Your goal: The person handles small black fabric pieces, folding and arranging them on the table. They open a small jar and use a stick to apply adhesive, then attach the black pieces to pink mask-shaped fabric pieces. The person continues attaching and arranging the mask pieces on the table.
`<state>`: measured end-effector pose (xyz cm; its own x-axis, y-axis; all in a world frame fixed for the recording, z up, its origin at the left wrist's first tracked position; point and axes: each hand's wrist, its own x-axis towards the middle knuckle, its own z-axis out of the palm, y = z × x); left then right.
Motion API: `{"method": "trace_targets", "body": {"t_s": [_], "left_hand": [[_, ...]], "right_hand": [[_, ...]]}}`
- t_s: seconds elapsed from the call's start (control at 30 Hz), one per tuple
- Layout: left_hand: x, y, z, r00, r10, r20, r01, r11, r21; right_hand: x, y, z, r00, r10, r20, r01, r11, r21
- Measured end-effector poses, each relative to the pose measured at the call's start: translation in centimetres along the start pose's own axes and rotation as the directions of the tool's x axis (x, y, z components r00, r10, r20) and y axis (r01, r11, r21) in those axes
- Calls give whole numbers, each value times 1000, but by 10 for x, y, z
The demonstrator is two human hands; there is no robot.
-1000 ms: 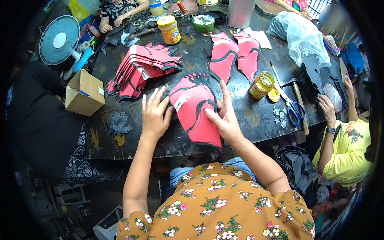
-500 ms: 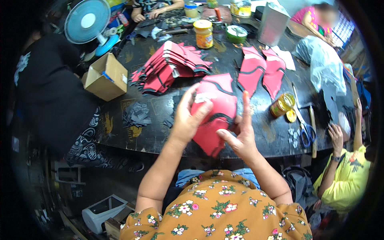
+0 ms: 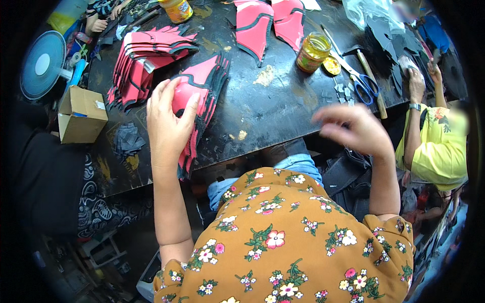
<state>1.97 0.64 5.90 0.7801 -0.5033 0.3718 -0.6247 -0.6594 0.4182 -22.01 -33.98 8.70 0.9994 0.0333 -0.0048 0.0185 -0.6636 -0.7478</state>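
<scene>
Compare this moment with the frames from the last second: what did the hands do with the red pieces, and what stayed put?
The right hand has let go of the red stack and lifted off to the right, now blurred and empty above the table edge. The left hand alone remains on the stack, which both hands pressed a second ago. The bigger red pile, glass jar and scissors lie as before.

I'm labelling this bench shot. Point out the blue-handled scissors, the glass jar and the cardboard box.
blue-handled scissors [image 3: 365,85]: head view, on a blue handle loop.
glass jar [image 3: 312,52]: head view, on its side wall.
cardboard box [image 3: 81,115]: head view, on its top flap.
</scene>
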Motion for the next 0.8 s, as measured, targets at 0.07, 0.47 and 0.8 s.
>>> {"method": "trace_targets", "body": {"t_s": [0.07,0.47,0.8], "left_hand": [[3,6,2,999,-14,-34,14,1000,18],[11,26,-7,997,28,-70,-16,986,163],[-10,79,-85,993,83,83,-35,886,-462]], "right_hand": [[-4,-1,27,927,32,373,-53,997,46],[42,16,-29,835,-257,-487,-34,859,-511],[112,32,-58,948,-139,-287,-145,616,-774]]}}
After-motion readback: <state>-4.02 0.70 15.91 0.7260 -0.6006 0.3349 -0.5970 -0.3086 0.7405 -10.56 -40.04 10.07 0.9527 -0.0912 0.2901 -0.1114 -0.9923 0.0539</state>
